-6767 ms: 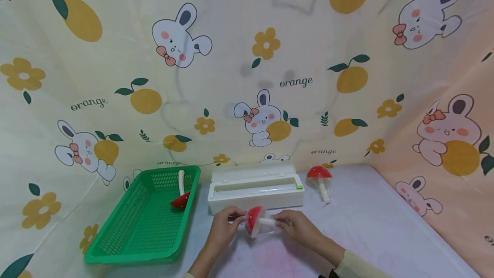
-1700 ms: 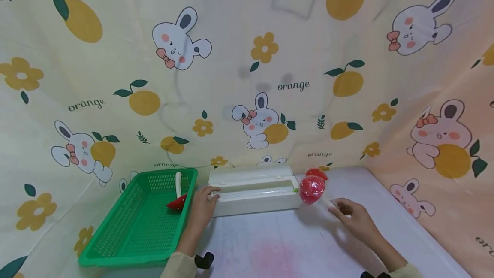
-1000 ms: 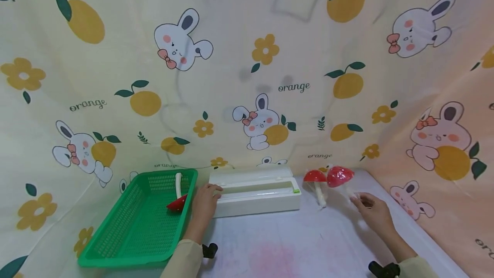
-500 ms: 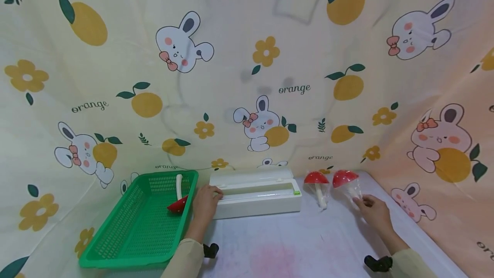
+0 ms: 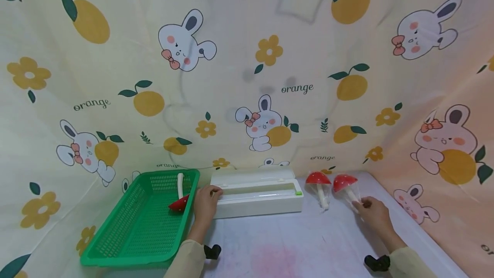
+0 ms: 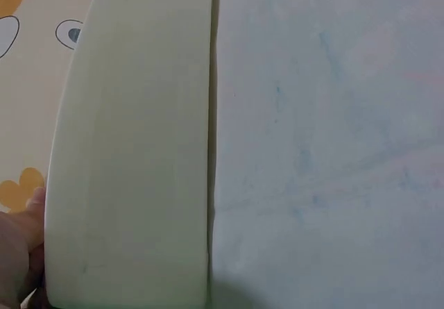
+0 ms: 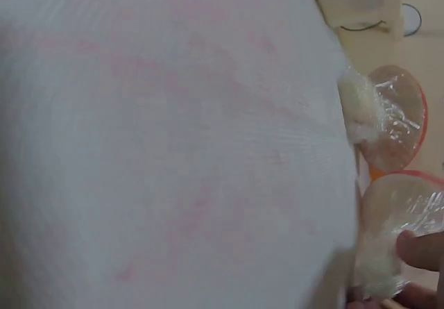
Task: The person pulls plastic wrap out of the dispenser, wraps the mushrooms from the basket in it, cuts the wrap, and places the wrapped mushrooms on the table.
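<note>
A toy mushroom [image 5: 344,182], red-capped and white-stemmed, is wrapped in clear film at the right back of the table. My right hand [image 5: 373,214] pinches its stem end; in the right wrist view a thumb [image 7: 422,251] presses the film. Close to its left lies another wrapped mushroom [image 5: 318,179]. My left hand [image 5: 205,203] holds the left end of a white cling film dispenser [image 5: 262,208], its lid raised. The dispenser's long side [image 6: 132,142] fills much of the left wrist view, hiding most of that hand's fingers.
A green plastic basket [image 5: 131,257] stands at the left, with an unwrapped red mushroom [image 5: 180,204] leaning in its back right corner. A bright green tab [image 5: 299,193] sits at the dispenser's right end. A patterned curtain [image 5: 231,67] rises behind the white table [image 5: 316,248].
The wrapped mushroom went from between both hands at the centre to the right back, lowered beside the other one. My left hand moved from it to the dispenser's left end.
</note>
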The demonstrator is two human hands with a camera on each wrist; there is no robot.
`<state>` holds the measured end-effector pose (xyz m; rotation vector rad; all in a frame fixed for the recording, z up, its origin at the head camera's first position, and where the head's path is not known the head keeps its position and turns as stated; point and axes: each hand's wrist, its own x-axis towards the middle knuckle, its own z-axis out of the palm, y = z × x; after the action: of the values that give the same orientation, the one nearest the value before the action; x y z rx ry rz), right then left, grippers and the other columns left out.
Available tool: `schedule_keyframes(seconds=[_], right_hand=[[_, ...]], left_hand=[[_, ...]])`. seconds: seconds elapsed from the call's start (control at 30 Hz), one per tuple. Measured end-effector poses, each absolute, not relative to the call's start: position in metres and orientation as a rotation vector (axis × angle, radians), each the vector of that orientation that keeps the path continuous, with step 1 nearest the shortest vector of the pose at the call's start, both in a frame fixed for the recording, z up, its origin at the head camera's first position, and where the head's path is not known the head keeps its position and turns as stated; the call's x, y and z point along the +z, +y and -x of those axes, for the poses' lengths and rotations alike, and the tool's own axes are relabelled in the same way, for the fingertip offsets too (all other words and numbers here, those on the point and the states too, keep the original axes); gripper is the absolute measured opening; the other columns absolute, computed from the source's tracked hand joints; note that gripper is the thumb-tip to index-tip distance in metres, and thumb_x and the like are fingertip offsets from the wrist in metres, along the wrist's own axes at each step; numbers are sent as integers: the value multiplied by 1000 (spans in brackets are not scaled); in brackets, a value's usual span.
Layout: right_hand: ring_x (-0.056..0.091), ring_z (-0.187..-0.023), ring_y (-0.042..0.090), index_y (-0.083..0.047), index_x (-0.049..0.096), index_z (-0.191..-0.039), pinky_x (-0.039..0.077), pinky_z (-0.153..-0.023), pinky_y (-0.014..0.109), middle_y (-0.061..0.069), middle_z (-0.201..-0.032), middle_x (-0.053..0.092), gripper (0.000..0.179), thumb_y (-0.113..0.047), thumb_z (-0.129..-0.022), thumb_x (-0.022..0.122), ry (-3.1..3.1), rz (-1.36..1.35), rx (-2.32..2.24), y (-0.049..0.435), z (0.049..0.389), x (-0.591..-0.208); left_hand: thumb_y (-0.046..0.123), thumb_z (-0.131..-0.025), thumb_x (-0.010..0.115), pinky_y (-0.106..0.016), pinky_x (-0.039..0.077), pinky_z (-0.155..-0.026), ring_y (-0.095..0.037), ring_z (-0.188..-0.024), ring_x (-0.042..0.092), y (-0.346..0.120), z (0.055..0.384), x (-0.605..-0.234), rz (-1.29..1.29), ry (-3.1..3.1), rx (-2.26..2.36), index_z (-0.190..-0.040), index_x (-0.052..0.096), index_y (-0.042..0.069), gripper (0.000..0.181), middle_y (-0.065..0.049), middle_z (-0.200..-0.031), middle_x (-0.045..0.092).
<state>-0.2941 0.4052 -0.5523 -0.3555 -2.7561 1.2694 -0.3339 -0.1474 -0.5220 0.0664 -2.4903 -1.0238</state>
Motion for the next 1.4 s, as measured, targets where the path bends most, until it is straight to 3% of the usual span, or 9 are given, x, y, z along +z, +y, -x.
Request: schedule_keyframes(seconds=[0.13, 0.23, 0.4, 0.57, 0.73, 0.97, 1.1, 1.4], right_hand=[[55, -101, 46, 18, 46, -139, 58, -79, 52, 39, -124, 53, 72, -37, -101, 73, -2779, 339, 1022, 393, 290, -543], [46, -114, 57, 17, 44, -141, 50, -90, 67, 42, -131, 43, 74, -32, -96, 77, -2719, 367, 803, 377, 286, -538], [46, -118, 58, 13, 56, -133, 45, -93, 73, 39, -131, 50, 57, -16, -90, 81, -2515, 160, 688, 344, 281, -529], [60, -111, 43, 2, 69, -127, 56, -91, 65, 24, -123, 67, 37, -11, -95, 82, -2465, -196, 828, 308, 291, -514], [64, -106, 33, -5, 72, -129, 60, -88, 53, 14, -122, 71, 32, -15, -99, 79, -2537, -400, 995, 275, 313, -500], [61, -106, 26, -12, 75, -130, 62, -87, 40, 8, -124, 66, 31, -22, -101, 77, -2839, -394, 1016, 242, 348, -494], [62, -103, 26, -11, 74, -129, 63, -85, 41, 11, -120, 62, 34, -26, -100, 79, -2942, -337, 944, 229, 358, -490], [61, -103, 26, -21, 75, -116, 63, -79, 38, 8, -118, 60, 22, -26, -96, 82, -2958, -383, 780, 214, 365, -490]], left_hand=[[21, -100, 78, -41, 50, -87, -25, -97, 59, -148, 337, -525, -108, -2463, -1082, -101, 83, 13, 9, -3, -95, 75], [22, -100, 79, -40, 47, -86, -25, -97, 58, -148, 337, -525, -124, -2450, -1114, -102, 83, 13, 11, -4, -94, 75], [24, -100, 78, -41, 46, -87, -26, -98, 58, -147, 338, -525, -150, -2451, -1133, -103, 83, 13, 13, -6, -98, 76], [25, -99, 79, -44, 49, -90, -27, -100, 60, -148, 338, -526, -174, -2451, -1127, -103, 83, 12, 14, -6, -100, 77], [24, -99, 79, -47, 51, -94, -29, -104, 62, -148, 340, -524, -158, -2433, -1154, -104, 83, 12, 14, -8, -103, 78], [22, -99, 80, -49, 53, -97, -30, -106, 64, -147, 338, -525, -149, -2418, -1183, -102, 82, 12, 11, -7, -102, 78], [22, -100, 79, -50, 51, -98, -30, -107, 63, -147, 338, -527, -151, -2415, -1188, -103, 82, 12, 11, -7, -104, 79], [20, -99, 79, -50, 52, -97, -30, -106, 64, -148, 339, -526, -158, -2415, -1191, -102, 82, 12, 9, -7, -102, 79]])
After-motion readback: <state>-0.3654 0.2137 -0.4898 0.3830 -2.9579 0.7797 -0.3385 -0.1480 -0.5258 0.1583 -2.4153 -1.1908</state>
